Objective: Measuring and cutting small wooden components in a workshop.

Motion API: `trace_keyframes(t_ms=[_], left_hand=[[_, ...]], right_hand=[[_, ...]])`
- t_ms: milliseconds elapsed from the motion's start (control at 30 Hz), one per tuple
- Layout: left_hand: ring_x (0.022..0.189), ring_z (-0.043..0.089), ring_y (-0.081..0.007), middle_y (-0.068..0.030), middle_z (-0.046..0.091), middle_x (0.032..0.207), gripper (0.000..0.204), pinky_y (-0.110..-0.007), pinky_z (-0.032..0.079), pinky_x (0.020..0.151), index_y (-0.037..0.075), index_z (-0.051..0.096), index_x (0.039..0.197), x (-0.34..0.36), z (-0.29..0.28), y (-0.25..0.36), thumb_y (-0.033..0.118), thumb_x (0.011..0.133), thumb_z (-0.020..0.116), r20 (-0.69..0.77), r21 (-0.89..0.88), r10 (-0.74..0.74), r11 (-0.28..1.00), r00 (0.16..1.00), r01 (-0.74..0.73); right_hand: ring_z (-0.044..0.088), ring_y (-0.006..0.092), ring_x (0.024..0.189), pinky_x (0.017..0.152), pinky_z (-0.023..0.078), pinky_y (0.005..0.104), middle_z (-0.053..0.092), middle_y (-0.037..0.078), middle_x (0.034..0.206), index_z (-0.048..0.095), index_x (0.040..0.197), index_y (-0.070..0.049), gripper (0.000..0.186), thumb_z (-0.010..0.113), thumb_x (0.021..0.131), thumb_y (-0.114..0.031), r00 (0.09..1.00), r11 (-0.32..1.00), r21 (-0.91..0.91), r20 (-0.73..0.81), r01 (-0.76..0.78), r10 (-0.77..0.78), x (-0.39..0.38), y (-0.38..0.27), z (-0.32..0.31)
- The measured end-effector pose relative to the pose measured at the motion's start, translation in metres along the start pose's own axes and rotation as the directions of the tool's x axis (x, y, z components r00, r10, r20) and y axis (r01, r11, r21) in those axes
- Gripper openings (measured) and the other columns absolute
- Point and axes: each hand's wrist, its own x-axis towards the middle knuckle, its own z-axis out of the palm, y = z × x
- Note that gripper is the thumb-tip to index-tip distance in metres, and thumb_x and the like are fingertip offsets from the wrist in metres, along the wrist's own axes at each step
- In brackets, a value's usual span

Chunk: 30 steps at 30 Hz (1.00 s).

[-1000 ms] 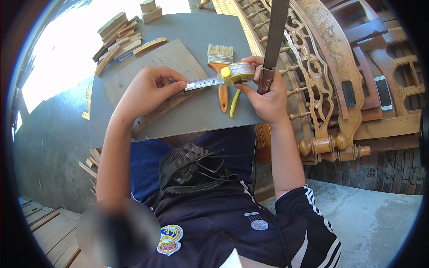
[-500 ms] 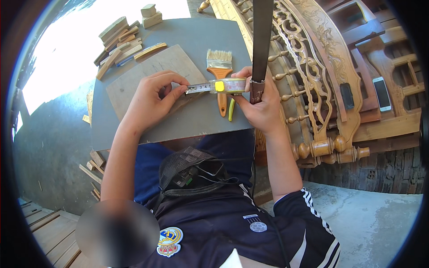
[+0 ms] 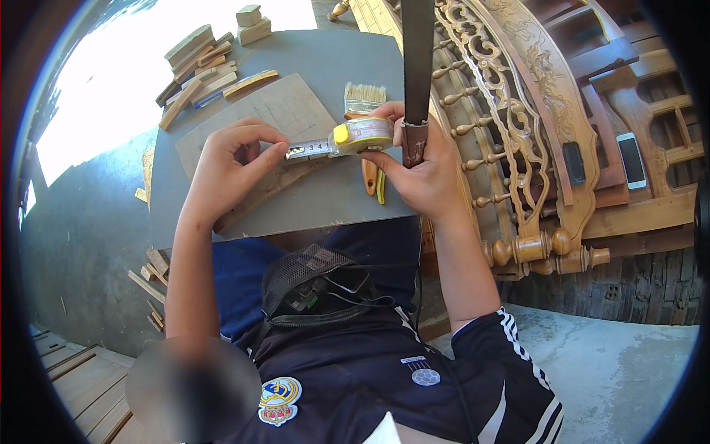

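My left hand pinches the hooked end of a short, pulled-out metal tape. In my right hand is the tape measure's rounded case, which has a yellow button. A long, dark, flat blade-like piece with a brown lower end also rises from the right hand's grip; its kind is unclear. Behind the case lies a paintbrush with pale bristles and an orange-brown handle, partly covered. Beside the brush handle rests a yellow-green handle. Below the tape lies a thin wooden board.
The grey tabletop holds stacked wood offcuts and two small blocks at its far left. On the right stand carved wooden furniture panels, with a white phone and a dark phone on them.
Both hands have shifted left with the tape measure, and its case has turned slightly. The dark blade-like piece moved left with my right hand. More of the brush handle is now covered.
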Motion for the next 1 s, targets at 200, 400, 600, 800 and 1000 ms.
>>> trace_keyframes(t_ms=[200, 400, 600, 800, 1000], left_hand=[[0.074, 0.049, -0.0089, -0.0034, 0.070, 0.093, 0.016, -0.026, 0.042, 0.069, -0.003, 0.078, 0.097, -0.006, -0.011, -0.001, 0.012, 0.090, 0.074, 0.021, 0.031, -0.044, 0.999, 0.999, 0.043], [0.072, 0.049, -0.0094, -0.0039, 0.071, 0.093, 0.016, -0.026, 0.042, 0.065, -0.003, 0.079, 0.096, -0.007, -0.011, 0.002, 0.011, 0.088, 0.075, 0.049, 0.062, -0.068, 0.996, 0.996, 0.065], [0.068, 0.048, -0.0100, -0.0045, 0.070, 0.091, 0.016, -0.027, 0.042, 0.063, -0.001, 0.079, 0.096, -0.006, -0.005, -0.001, 0.012, 0.088, 0.075, -0.008, 0.006, -0.023, 1.000, 1.000, 0.023], [0.065, 0.049, -0.0133, -0.0056, 0.070, 0.091, 0.017, -0.029, 0.043, 0.061, 0.003, 0.077, 0.096, -0.010, 0.020, 0.044, 0.017, 0.087, 0.077, -0.150, -0.010, 0.113, 0.993, 0.982, -0.116], [0.094, 0.060, -0.0210, -0.0045, 0.069, 0.103, 0.027, -0.038, 0.046, 0.088, 0.008, 0.076, 0.107, -0.019, 0.021, 0.039, 0.014, 0.082, 0.082, -0.206, 0.315, 0.200, 0.940, 0.958, -0.129]], right_hand=[[0.069, 0.0129, 0.090, 0.076, 0.053, 0.0277, 0.069, 0.005, 0.103, 0.062, 0.119, -0.008, 0.050, 0.086, 0.077, 0.002, 0.999, 0.999, -0.018, 0.019, -0.029, 0.029, 0.001, 0.003, 0.003], [0.066, 0.0126, 0.103, 0.087, 0.053, 0.0283, 0.067, 0.006, 0.114, 0.056, 0.108, -0.007, 0.044, 0.084, 0.078, 0.007, 0.987, 0.988, 0.051, 0.064, -0.147, 0.144, -0.002, 0.003, 0.001], [0.068, 0.0133, 0.102, 0.088, 0.054, 0.0277, 0.067, 0.006, 0.108, 0.058, 0.119, -0.005, 0.048, 0.083, 0.079, 0.007, 0.997, 0.969, 0.235, -0.004, -0.078, 0.082, -0.004, 0.013, 0.004], [0.066, 0.0165, 0.108, 0.090, 0.056, 0.0299, 0.063, 0.011, 0.118, 0.055, 0.115, -0.002, 0.044, 0.080, 0.081, 0.011, 0.999, 0.907, 0.420, -0.024, -0.027, 0.041, -0.018, -0.010, 0.007], [0.069, 0.0152, 0.096, 0.084, 0.058, 0.0292, 0.065, 0.011, 0.112, 0.056, 0.111, 0.000, 0.041, 0.084, 0.081, 0.004, 0.968, 0.958, 0.270, -0.198, -0.100, 0.157, -0.025, -0.007, -0.010]])
